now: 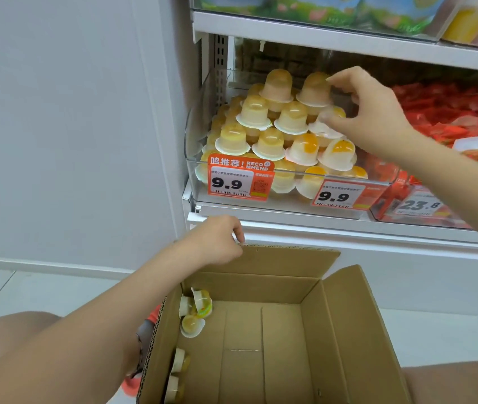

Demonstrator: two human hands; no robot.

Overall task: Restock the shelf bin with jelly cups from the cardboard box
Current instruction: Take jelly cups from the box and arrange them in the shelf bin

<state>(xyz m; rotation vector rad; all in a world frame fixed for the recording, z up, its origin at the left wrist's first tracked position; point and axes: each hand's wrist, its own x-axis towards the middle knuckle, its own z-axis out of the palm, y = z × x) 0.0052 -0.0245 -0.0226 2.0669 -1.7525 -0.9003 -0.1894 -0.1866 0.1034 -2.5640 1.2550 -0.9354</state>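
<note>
A clear plastic shelf bin (194,158) holds a tall pile of yellow and white jelly cups (269,141), stacked upside down in rows. My right hand (369,112) is at the right side of the pile, its fingers closed around a jelly cup (323,123) that rests tilted on the heap. My left hand (217,240) grips the far left flap of the open cardboard box (348,330) below the shelf. Several jelly cups (195,313) lie along the box's left inner wall; the box floor is otherwise bare.
Orange price tags reading 9.9 (236,182) hang on the bin's front. A neighbouring bin of red packets (447,112) sits to the right. A white shelf (334,39) runs just above the pile. My knees frame the box; white wall at left.
</note>
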